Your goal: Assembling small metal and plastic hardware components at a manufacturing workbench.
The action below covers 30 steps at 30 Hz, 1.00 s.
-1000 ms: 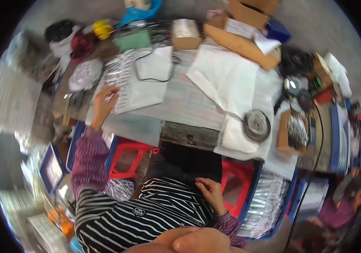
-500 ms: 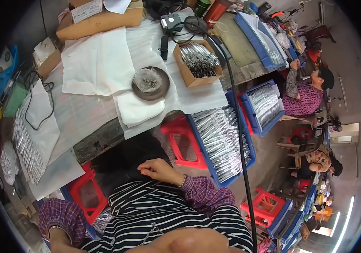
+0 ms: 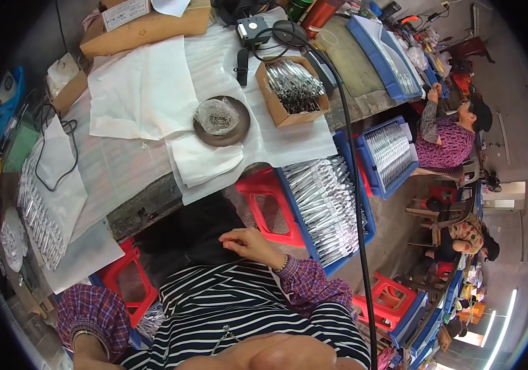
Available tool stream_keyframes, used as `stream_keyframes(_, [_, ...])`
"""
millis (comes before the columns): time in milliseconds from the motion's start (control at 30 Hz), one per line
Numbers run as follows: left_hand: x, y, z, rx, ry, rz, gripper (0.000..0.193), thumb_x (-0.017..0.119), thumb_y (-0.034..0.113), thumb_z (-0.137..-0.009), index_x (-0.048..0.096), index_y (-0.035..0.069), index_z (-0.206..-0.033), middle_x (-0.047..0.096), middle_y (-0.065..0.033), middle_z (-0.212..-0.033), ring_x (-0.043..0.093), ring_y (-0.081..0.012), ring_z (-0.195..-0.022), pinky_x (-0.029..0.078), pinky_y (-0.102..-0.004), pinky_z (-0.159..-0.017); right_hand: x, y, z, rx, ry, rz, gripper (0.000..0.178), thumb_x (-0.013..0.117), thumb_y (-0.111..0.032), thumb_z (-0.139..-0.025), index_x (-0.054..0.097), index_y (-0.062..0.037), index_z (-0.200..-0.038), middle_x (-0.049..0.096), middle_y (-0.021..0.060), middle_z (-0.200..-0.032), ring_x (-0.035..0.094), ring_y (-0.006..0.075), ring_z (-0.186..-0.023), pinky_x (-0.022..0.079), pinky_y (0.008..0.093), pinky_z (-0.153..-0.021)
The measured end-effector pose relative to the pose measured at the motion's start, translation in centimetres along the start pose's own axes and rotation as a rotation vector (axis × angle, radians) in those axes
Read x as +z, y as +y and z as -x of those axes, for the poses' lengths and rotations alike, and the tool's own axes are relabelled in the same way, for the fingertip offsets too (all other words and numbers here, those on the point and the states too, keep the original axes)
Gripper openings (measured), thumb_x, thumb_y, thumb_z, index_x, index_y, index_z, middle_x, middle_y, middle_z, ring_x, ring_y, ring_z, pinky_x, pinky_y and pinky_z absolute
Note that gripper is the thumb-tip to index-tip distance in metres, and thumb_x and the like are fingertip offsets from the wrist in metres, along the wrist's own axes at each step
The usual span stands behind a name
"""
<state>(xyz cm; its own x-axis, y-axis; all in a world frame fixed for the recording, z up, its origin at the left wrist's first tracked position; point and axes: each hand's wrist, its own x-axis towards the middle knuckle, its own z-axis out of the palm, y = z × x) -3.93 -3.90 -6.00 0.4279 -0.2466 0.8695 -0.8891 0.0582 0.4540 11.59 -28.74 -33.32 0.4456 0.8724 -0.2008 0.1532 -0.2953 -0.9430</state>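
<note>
My right hand (image 3: 253,246) hovers over my dark-clad lap, beside a red stool (image 3: 274,213). Its fingers are curled, with thumb and fingertips drawn together; whatever they may hold is hidden. A plaid sleeve covers that forearm. At the lower left another plaid sleeve (image 3: 93,320) covers my left arm, and the left hand itself is out of sight. Nearest to my right hand is a blue crate (image 3: 367,229) full of slender silver metal pieces (image 3: 325,206). On the worktable, a dark round dish (image 3: 239,132) holds a clear plastic bag (image 3: 216,117) of small metal parts.
A cardboard box (image 3: 293,117) of similar silver pieces stands on the table. More pieces (image 3: 38,219) lie at the left, near a black cable (image 3: 77,154). Another cable (image 3: 362,253) hangs across the view. Two people (image 3: 446,142) sit at the right, near a second crate (image 3: 372,176).
My right hand and forearm have moved to the right, toward the blue crate, with the fingers still curled. My left sleeve has barely shifted.
</note>
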Motion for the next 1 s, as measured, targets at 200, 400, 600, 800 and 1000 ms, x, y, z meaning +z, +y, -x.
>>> stream_keyframes(200, [-1.1,-1.2,-1.1,0.102,-0.264,0.057,0.028,0.033,0.04,-0.099,0.055,0.023,-0.095,0.054,-0.0088,-0.062,0.04,-0.0146,-0.041,0.02,-0.027,-0.037,-0.3,0.2,0.2,-0.006,-0.014,0.051,0.02,0.065,-0.012,-0.083,0.066,-0.0012,-0.1,0.067,0.0123,-0.088,0.066,0.0228,-0.077,0.051,0.0303,-0.066])
stream_keyframes(400, [-1.9,-2.6,-2.1,0.225,-0.522,0.124,0.03,0.033,0.041,-0.099,0.056,0.02,-0.097,0.054,-0.0082,-0.061,0.039,-0.0143,-0.041,0.02,-0.0269,-0.037,-1.7,0.0,0.8,-0.01,0.005,0.148,0.02,0.064,-0.01,-0.085,0.066,-0.0007,-0.102,0.068,0.0116,-0.088,0.067,0.0198,-0.077,0.051,0.0268,-0.066])
stream_keyframes(600, [-1.0,-2.5,-1.3,0.341,-0.73,0.177,0.032,0.033,0.041,-0.099,0.056,0.019,-0.099,0.053,-0.0078,-0.061,0.039,-0.0141,-0.04,0.02,-0.0268,-0.037,-6.2,-1.9,1.9,0.055,0.146,0.203,0.021,0.065,-0.015,-0.082,0.067,-0.0028,-0.099,0.068,0.0127,-0.088,0.065,0.0238,-0.071,0.05,0.0312,-0.062])
stream_keyframes(800, [-1.0,-3.3,-2.0,0.475,-0.684,0.156,0.028,0.039,0.034,-0.098,0.058,0.015,-0.106,0.048,-0.0052,-0.056,0.036,-0.0125,-0.04,0.019,-0.0272,-0.037,-13.3,-4.2,2.5,0.023,0.343,0.296,0.018,0.064,-0.01,-0.084,0.067,-0.0002,-0.099,0.069,0.0088,-0.084,0.065,0.0145,-0.075,0.05,0.0253,-0.064])
stream_keyframes(1000, [0.8,-1.7,0.7,0.0,0.052,-0.041,0.022,0.043,0.03,-0.096,0.059,0.018,-0.106,0.056,-0.0082,-0.061,0.037,-0.0132,-0.041,0.021,-0.0268,-0.038,-18.5,-7.5,0.7,-0.067,0.509,0.384,0.014,0.065,-0.01,-0.084,0.067,-0.0008,-0.095,0.068,0.0127,-0.082,0.067,0.0193,-0.073,0.049,0.0279,-0.065])
